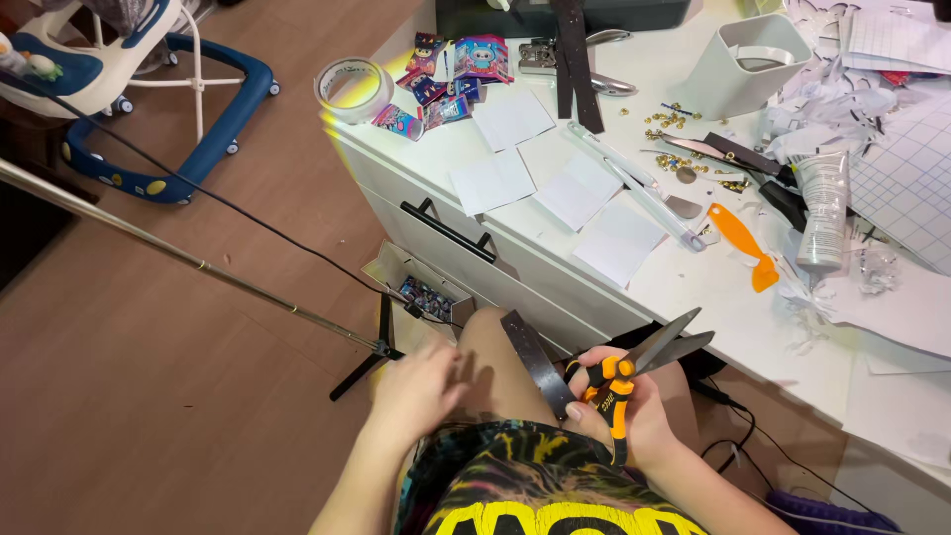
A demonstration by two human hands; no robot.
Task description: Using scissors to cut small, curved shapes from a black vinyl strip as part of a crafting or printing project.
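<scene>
Nearest, right hand point(634, 421) grips scissors point(639, 367), blades parted toward two o'clock, beside a dark strip point(535, 362); left hand point(416, 391), blurred, grip unclear, at nine o'clock.

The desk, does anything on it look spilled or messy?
Yes. Small gold beads lie scattered loose across the white desk near the white bin, and torn paper scraps are heaped beside it.

The scissors point(634, 372) have matt dark metal blades and orange-black plastic handles; the strip point(535, 362) looks like leather, perhaps; white desk point(713, 297) smooth, floor point(149, 396) wood.
</scene>
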